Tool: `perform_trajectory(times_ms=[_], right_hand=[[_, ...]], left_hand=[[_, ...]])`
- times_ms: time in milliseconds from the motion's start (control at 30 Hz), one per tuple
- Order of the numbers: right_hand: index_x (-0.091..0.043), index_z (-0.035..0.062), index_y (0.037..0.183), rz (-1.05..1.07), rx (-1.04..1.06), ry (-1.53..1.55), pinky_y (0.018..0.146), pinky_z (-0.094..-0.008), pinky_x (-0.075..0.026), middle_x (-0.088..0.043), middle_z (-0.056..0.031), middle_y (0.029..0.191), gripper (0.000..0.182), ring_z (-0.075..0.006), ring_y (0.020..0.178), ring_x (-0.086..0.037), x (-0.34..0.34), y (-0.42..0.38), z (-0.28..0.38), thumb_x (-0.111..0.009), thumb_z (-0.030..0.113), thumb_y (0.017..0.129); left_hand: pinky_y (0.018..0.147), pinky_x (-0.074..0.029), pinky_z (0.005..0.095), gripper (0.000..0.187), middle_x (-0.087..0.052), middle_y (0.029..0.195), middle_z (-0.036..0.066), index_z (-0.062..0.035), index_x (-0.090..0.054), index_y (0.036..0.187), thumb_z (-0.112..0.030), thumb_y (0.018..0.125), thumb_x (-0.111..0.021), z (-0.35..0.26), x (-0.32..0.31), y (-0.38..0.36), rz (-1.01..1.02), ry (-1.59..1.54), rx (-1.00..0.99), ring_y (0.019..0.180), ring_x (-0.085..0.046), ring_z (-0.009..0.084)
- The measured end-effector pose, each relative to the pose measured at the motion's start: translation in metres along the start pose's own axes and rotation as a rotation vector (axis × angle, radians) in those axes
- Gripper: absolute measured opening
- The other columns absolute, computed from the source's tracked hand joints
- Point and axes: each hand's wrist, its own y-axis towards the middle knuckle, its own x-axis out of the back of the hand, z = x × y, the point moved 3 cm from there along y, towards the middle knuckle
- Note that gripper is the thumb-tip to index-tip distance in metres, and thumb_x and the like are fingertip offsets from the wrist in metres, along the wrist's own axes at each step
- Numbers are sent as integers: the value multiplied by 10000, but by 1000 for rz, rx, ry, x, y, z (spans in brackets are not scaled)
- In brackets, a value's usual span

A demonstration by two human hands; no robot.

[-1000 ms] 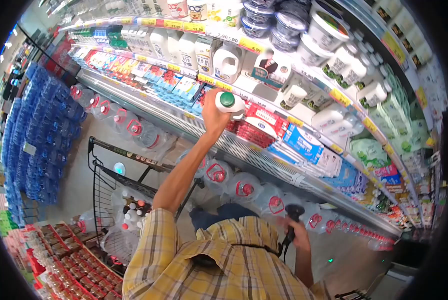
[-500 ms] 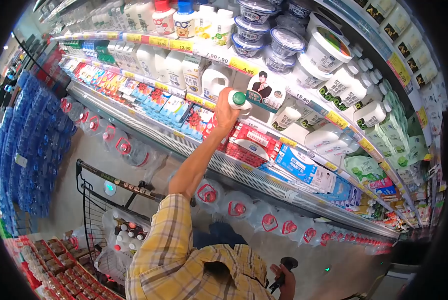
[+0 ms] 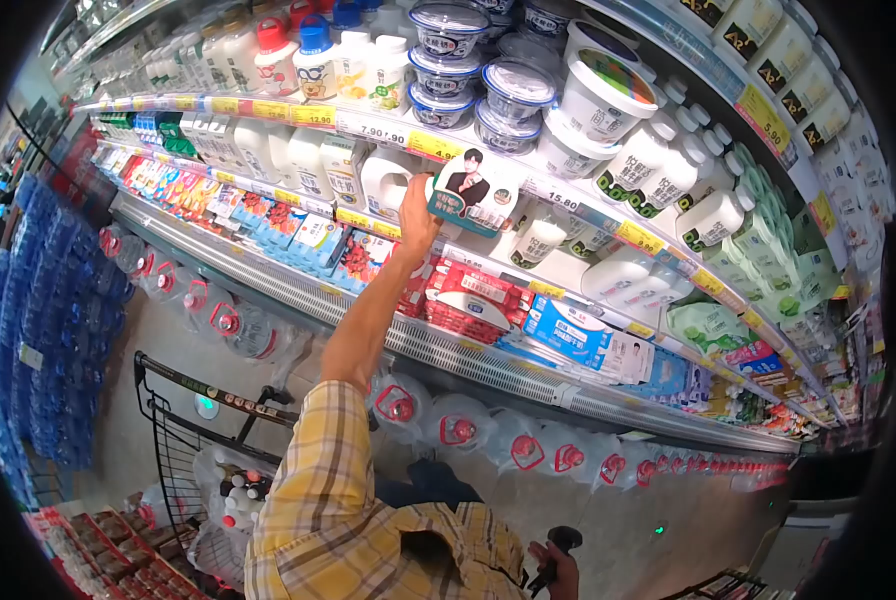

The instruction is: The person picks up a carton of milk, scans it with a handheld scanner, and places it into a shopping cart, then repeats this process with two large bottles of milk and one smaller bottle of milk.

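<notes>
My left hand (image 3: 421,215) reaches onto the chilled shelf, its fingers curled behind the left edge of a green-and-white shelf sign (image 3: 473,195) with a person's picture. The white, green-capped bottle seen in it earlier is now mostly hidden behind the sign. Just left of the hand stands a white jug with a handle (image 3: 380,180). Low in the view, my right hand (image 3: 560,572) is closed around a black handle-like object (image 3: 564,540) with a rounded end; its lower part is out of view.
Red packs (image 3: 471,300) and blue packs (image 3: 568,330) fill the lower shelf. Lidded tubs (image 3: 518,85) are stacked above. Large water bottles (image 3: 458,425) line the floor along the cooler. A black shopping cart (image 3: 208,385) with bagged bottles stands at left, near blue-wrapped stacks (image 3: 48,330).
My left hand has moved the bottle deeper into the shelf, behind the sign, so its green cap no longer shows. The whole view has shifted slightly. My right hand keeps its hold.
</notes>
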Motion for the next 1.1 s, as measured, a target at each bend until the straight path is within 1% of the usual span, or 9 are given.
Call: perform_trajectory(times_ms=[233, 400, 533, 600, 667, 767, 900, 1033, 1100], right_hand=[[-599, -19, 927, 65, 128, 148, 450, -240, -386, -660, -175, 1050, 312, -101, 459, -411, -13, 3, 9, -628, 284, 860], [-608, -28, 979, 61, 156, 107, 460, -236, -386, -663, -171, 1041, 337, -99, 470, -417, -17, -5, 17, -632, 285, 856], [-582, -43, 1144, 103, 88, 90, 463, -236, -390, -679, -143, 1000, 461, -103, 480, -454, -12, 4, 11, -645, 304, 848], [-571, -42, 1174, 87, 74, 129, 464, -236, -394, -684, -133, 989, 488, -108, 484, -474, -12, 5, 8, -651, 308, 844], [-504, -51, 995, 52, 137, 260, 498, -240, -464, -629, -249, 1034, 259, -283, 905, -649, -13, 5, 10, -612, 147, 867], [-448, -55, 1113, 77, 138, 279, 510, -245, -467, -636, -241, 1024, 365, -278, 892, -654, -6, 12, 4, -618, 147, 861], [-469, -44, 1095, 68, 139, 277, 513, -246, -467, -638, -235, 1026, 338, -266, 886, -657, -6, 10, 2, -618, 149, 861], [-476, -26, 1099, 69, 117, 281, 509, -248, -460, -647, -218, 1020, 328, -252, 871, -660, -4, 11, 1, -615, 149, 859], [-478, -21, 1100, 62, 125, 270, 509, -248, -458, -649, -213, 1017, 327, -248, 864, -660, -7, 7, 3, -615, 152, 858]], left_hand=[[806, -444, 453, 460, -556, 1011, 200, -21, -483, 1085, -89, 688, -705, 2, -5, 10, 91, -1, 20, 969, -536, 425], [826, -436, 408, 276, -575, 918, 202, -1, -548, 932, -142, 719, -651, 11, -14, 22, 252, 639, 23, 881, -559, 352], [790, -429, 416, 185, -593, 824, 175, -1, -587, 780, -184, 752, -588, 6, -14, 24, 43, 487, -155, 840, -553, 325], [772, -436, 419, 172, -593, 837, 185, 2, -586, 763, -170, 749, -586, 3, -15, 27, 148, 513, -131, 837, -555, 333], [732, -457, 433, 148, -592, 841, 218, 17, -588, 805, -117, 745, -569, 40, -34, 34, 349, 517, -54, 816, -558, 365], [721, -461, 452, 139, -595, 811, 220, 18, -576, 845, -77, 746, -554, 20, -23, 37, 75, 473, -272, 776, -561, 382], [729, -466, 463, 207, -597, 840, 218, 13, -570, 860, -28, 666, -634, 27, -21, 38, 147, 430, -131, 808, -566, 388], [681, -485, 436, 248, -599, 817, 201, -19, -592, 852, -84, 639, -701, -15, 1, 35, 73, 291, -337, 808, -564, 380], [678, -488, 434, 252, -596, 867, 205, -34, -598, 884, -105, 661, -691, 0, -5, 38, 185, 306, -261, 808, -562, 381]])
